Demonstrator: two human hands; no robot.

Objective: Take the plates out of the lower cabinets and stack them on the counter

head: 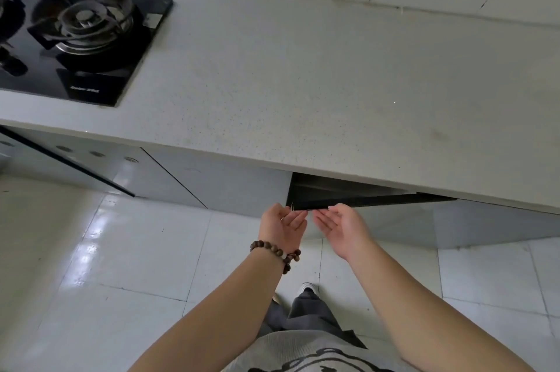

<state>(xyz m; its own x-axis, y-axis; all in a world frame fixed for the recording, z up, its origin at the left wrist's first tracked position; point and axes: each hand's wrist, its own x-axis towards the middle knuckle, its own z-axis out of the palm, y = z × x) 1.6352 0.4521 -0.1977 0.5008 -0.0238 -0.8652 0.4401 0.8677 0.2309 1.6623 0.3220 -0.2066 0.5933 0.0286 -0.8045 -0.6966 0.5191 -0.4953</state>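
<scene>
On a pale speckled stone counter point(303, 83) with a black glass gas hob point(75, 38) at its left end, no plates stand yet. Below, a braceleted left hand point(283, 224) and a right hand point(339, 227) hover palm-up, fingers loose and empty, by the dark-edged grey cabinet door point(363, 202), ajar. The plates are unseen, presumably inside. Reaching blind under the overhang could chip one against the door.
</scene>
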